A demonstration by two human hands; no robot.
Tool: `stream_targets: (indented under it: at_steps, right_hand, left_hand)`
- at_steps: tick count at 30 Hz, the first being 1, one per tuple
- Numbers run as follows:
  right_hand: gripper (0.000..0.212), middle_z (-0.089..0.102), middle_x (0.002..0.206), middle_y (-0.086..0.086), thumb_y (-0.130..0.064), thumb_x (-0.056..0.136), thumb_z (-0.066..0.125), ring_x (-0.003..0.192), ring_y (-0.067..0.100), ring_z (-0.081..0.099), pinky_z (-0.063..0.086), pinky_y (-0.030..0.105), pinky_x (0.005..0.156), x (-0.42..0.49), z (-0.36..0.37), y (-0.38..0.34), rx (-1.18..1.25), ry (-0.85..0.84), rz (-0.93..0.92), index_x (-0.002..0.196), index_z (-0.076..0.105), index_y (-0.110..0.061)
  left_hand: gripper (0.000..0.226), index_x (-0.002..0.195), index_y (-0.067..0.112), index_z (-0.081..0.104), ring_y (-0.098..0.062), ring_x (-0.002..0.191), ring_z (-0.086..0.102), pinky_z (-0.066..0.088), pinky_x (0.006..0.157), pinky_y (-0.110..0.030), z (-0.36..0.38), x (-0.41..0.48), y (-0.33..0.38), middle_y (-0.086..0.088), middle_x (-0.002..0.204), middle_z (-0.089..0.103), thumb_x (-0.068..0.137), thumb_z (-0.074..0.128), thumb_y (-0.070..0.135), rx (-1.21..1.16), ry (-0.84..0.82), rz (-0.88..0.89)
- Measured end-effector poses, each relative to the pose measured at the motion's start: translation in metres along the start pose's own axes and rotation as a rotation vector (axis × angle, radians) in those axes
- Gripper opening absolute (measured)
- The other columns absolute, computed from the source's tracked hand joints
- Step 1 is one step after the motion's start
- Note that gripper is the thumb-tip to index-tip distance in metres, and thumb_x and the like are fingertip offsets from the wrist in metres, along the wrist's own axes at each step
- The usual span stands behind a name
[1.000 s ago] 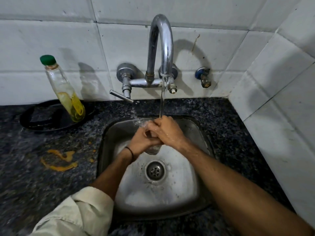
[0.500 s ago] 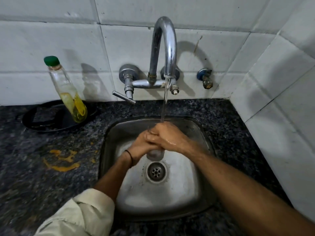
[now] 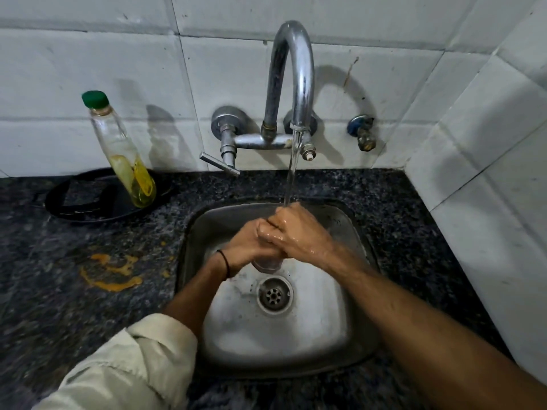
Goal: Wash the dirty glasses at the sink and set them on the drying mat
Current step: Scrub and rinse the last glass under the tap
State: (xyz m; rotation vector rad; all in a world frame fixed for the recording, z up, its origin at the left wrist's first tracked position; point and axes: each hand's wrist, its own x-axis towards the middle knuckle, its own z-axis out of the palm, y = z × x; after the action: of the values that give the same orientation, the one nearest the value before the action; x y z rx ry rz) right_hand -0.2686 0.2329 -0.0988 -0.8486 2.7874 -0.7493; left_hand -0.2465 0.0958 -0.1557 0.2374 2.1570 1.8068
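**Rinsing a glass under the tap**

Both hands met over the sink [image 3: 352, 335]. The left hand [image 3: 244, 247] gripped a glass [image 3: 266, 264], fingers curled round it. The wet right hand [image 3: 300, 236] was clasped over the glass's top and the left fingers. Only the glass's base showed, just above the drain [image 3: 274, 295]. Water [image 3: 293, 173] from the tap [image 3: 291, 69] struck the right knuckles. A dark band [image 3: 226, 263] circled the left wrist, and a pale sleeve [image 3: 133, 365] was rolled up the forearm. On the speckled counter [image 3: 44, 291] to the left, a green-capped bottle [image 3: 121, 152] of yellow liquid stood on a black tray [image 3: 74, 202], with an orange stain [image 3: 109, 273] nearer the camera.
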Motion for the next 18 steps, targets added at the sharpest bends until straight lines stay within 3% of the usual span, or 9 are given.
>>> stream_targets:
  at_steps: [2, 3, 5, 6, 9, 11, 13, 15, 18]
  right_hand:
    - [0.039, 0.045, 0.052, -0.008, -0.033, 0.097, 0.053, 0.054, 0.012, 0.045, 0.038, 0.029, 0.07, -0.001, 0.007, -0.007, 0.029, 0.116, 0.095, 0.06, 0.059, -0.022]
    - [0.039, 0.049, 0.054, -0.007, -0.034, 0.096, 0.053, 0.056, 0.013, 0.048, 0.039, 0.03, 0.071, -0.001, 0.014, -0.012, 0.104, 0.2, 0.204, 0.059, 0.057, -0.022]
    - [0.036, 0.062, 0.066, -0.002, -0.034, 0.096, 0.049, 0.064, 0.014, 0.058, 0.045, 0.032, 0.067, 0.003, 0.028, -0.022, 0.369, 0.3, 0.485, 0.068, 0.062, -0.017]
    - [0.033, 0.067, 0.076, 0.0, -0.034, 0.096, 0.047, 0.073, 0.015, 0.062, 0.05, 0.033, 0.07, 0.005, 0.034, -0.024, 0.555, 0.318, 0.616, 0.075, 0.066, -0.017]
    - [0.021, 0.069, 0.083, 0.003, -0.019, 0.091, 0.051, 0.082, 0.018, 0.064, 0.052, 0.035, 0.074, -0.006, 0.05, -0.027, 1.147, 0.424, 0.807, 0.078, 0.068, -0.017]
    - [0.02, 0.074, 0.089, 0.004, -0.018, 0.088, 0.055, 0.086, 0.016, 0.067, 0.05, 0.032, 0.073, -0.021, 0.065, -0.03, 1.305, 0.493, 0.83, 0.088, 0.074, -0.013]
    - [0.027, 0.076, 0.092, 0.002, -0.028, 0.091, 0.051, 0.093, 0.017, 0.069, 0.051, 0.032, 0.074, -0.031, 0.078, -0.03, 1.475, 0.496, 0.874, 0.094, 0.075, -0.014]
    - [0.033, 0.073, 0.085, 0.007, -0.039, 0.093, 0.05, 0.085, 0.023, 0.069, 0.052, 0.035, 0.073, -0.029, 0.083, -0.026, 1.66, 0.428, 0.956, 0.092, 0.071, -0.014]
    - [0.038, 0.068, 0.08, 0.014, -0.045, 0.096, 0.053, 0.064, 0.024, 0.063, 0.049, 0.033, 0.068, -0.015, 0.085, -0.013, 1.735, 0.312, 1.069, 0.094, 0.067, -0.011]
  left_hand:
    - [0.02, 0.089, 0.019, 0.064, -0.001, 0.077, 0.066, 0.051, 0.067, -0.01, 0.008, 0.004, 0.004, 0.004, 0.086, 0.067, 0.077, 0.077, 0.01, 0.147, 0.14, -0.069]
    - [0.016, 0.089, 0.019, 0.063, -0.004, 0.075, 0.065, 0.053, 0.064, -0.013, 0.014, 0.007, 0.006, 0.005, 0.083, 0.066, 0.081, 0.073, 0.009, 0.23, 0.278, -0.08]
    - [0.013, 0.097, 0.021, 0.064, -0.015, 0.088, 0.067, 0.057, 0.075, -0.032, 0.019, 0.012, 0.002, 0.004, 0.091, 0.069, 0.085, 0.068, 0.018, 0.404, 0.469, -0.024]
    - [0.019, 0.102, 0.024, 0.063, -0.018, 0.094, 0.067, 0.056, 0.081, -0.037, 0.017, 0.013, 0.001, 0.003, 0.097, 0.07, 0.084, 0.069, 0.023, 0.502, 0.473, 0.009]
    - [0.046, 0.115, 0.03, 0.058, -0.022, 0.11, 0.062, 0.047, 0.097, -0.043, -0.003, 0.016, 0.012, 0.002, 0.114, 0.068, 0.073, 0.078, 0.034, 0.961, 0.248, -0.012]
    - [0.058, 0.121, 0.028, 0.054, -0.024, 0.116, 0.058, 0.04, 0.103, -0.044, -0.01, 0.02, 0.029, -0.001, 0.121, 0.064, 0.071, 0.081, 0.037, 1.293, 0.042, -0.115]
    - [0.057, 0.122, 0.024, 0.056, -0.024, 0.114, 0.058, 0.041, 0.099, -0.042, -0.006, 0.023, 0.045, -0.002, 0.119, 0.063, 0.072, 0.081, 0.037, 1.543, -0.136, -0.199]
    - [0.049, 0.117, 0.024, 0.061, -0.022, 0.108, 0.06, 0.044, 0.089, -0.038, 0.001, 0.026, 0.054, -0.001, 0.113, 0.065, 0.074, 0.08, 0.037, 1.696, -0.262, -0.235]
    - [0.042, 0.111, 0.025, 0.064, -0.021, 0.106, 0.061, 0.049, 0.086, -0.036, 0.012, 0.03, 0.065, 0.002, 0.11, 0.066, 0.074, 0.078, 0.04, 1.741, -0.362, -0.245]
